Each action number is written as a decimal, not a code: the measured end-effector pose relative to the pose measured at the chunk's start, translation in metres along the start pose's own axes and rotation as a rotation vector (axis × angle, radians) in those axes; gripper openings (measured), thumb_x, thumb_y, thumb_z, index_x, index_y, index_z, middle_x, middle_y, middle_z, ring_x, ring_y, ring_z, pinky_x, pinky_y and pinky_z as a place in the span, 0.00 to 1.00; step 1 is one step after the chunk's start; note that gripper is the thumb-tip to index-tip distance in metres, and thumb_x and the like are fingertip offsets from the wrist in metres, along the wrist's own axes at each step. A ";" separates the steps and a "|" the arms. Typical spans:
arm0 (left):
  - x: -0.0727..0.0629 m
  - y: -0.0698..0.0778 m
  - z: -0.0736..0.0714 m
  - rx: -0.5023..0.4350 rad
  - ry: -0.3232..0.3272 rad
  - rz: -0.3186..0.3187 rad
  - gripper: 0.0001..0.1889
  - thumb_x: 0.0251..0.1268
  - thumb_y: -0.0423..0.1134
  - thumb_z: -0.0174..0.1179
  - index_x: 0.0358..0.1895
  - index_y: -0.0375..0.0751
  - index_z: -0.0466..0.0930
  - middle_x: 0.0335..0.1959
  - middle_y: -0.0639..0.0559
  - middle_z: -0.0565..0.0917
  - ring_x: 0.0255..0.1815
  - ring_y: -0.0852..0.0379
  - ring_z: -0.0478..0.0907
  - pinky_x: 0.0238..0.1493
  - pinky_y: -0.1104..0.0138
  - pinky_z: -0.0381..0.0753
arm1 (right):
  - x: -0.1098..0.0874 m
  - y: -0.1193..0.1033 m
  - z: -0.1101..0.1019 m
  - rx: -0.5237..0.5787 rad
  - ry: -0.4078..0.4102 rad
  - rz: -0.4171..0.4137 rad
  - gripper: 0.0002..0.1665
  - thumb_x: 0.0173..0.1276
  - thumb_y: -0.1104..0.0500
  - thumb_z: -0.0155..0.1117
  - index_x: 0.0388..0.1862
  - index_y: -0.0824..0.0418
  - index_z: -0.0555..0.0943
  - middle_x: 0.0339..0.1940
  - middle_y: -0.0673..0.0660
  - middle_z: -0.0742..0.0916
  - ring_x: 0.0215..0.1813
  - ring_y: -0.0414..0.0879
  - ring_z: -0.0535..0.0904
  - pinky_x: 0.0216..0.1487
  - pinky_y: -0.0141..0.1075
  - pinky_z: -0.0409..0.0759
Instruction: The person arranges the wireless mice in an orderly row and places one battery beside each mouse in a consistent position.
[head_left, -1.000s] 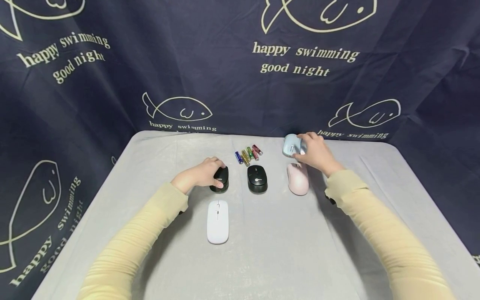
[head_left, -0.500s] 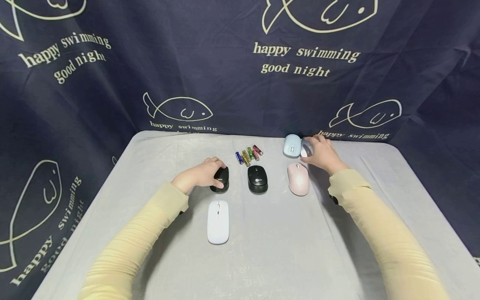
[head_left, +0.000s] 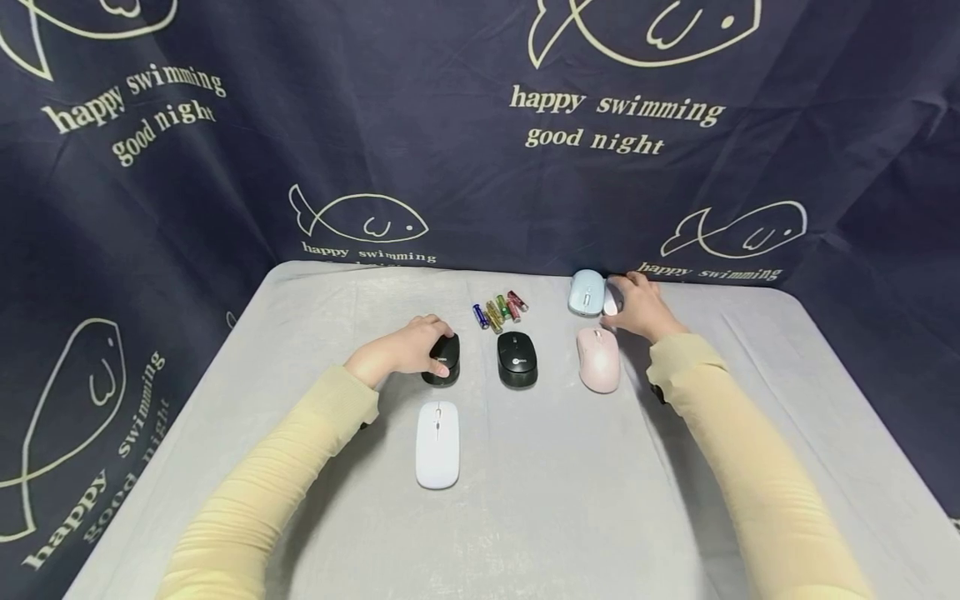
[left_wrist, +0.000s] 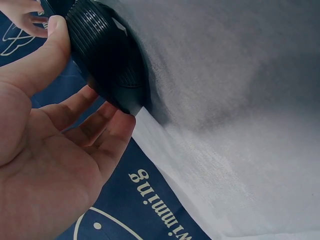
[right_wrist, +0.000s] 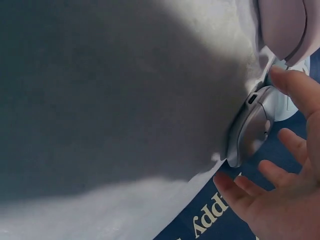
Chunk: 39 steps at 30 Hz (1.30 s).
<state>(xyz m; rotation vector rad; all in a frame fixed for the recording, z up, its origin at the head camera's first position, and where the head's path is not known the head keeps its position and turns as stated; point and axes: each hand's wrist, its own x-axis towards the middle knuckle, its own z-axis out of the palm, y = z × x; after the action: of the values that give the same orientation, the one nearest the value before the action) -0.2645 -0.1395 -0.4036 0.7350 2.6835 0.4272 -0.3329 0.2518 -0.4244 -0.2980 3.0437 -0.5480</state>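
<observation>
Left hand (head_left: 405, 346) has the left-hand black mouse (head_left: 446, 357) pinched by its sides, thumb against fingers, over on the left of the table (head_left: 562, 500), white mouse (head_left: 437, 450) just nearer the person. Right hand (head_left: 645, 308) is spread loosely around the gray mouse (right_wrist: 254, 131) at the far edge, not gripping it, any light touch I can't tell; light blue mouse (head_left: 587, 292) right beside it, pink mouse (head_left: 598, 362) just nearer. Second black mouse (head_left: 517, 362) sits between, colored batteries (head_left: 503, 307) just behind.

navy fish-print curtain (head_left: 465, 150) behind | pale grey tabletop (head_left: 570, 500) | coloured batteries (head_left: 494, 313) clustered near back
</observation>
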 end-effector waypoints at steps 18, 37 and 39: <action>0.002 0.001 0.001 -0.017 0.001 -0.002 0.35 0.52 0.45 0.69 0.62 0.33 0.68 0.63 0.38 0.68 0.64 0.42 0.63 0.67 0.54 0.63 | 0.010 0.006 0.004 -0.023 -0.072 0.046 0.45 0.55 0.56 0.67 0.69 0.68 0.60 0.68 0.78 0.57 0.66 0.77 0.54 0.64 0.65 0.56; -0.001 0.002 -0.001 -0.021 -0.004 -0.002 0.34 0.53 0.44 0.69 0.62 0.32 0.68 0.64 0.38 0.68 0.64 0.42 0.63 0.67 0.53 0.63 | 0.006 0.011 -0.002 -0.024 -0.038 -0.051 0.39 0.52 0.59 0.67 0.63 0.69 0.66 0.64 0.77 0.63 0.63 0.78 0.59 0.63 0.66 0.55; -0.001 0.002 -0.001 -0.019 -0.003 0.002 0.34 0.53 0.44 0.69 0.62 0.32 0.68 0.63 0.38 0.68 0.64 0.42 0.63 0.67 0.53 0.63 | 0.006 0.010 -0.001 -0.017 -0.024 -0.025 0.37 0.55 0.57 0.66 0.63 0.68 0.66 0.64 0.77 0.64 0.63 0.77 0.59 0.63 0.65 0.57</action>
<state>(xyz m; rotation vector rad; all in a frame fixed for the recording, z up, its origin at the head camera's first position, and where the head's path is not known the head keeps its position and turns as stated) -0.2628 -0.1385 -0.4016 0.7318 2.6723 0.4513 -0.3405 0.2602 -0.4266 -0.3411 3.0267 -0.5162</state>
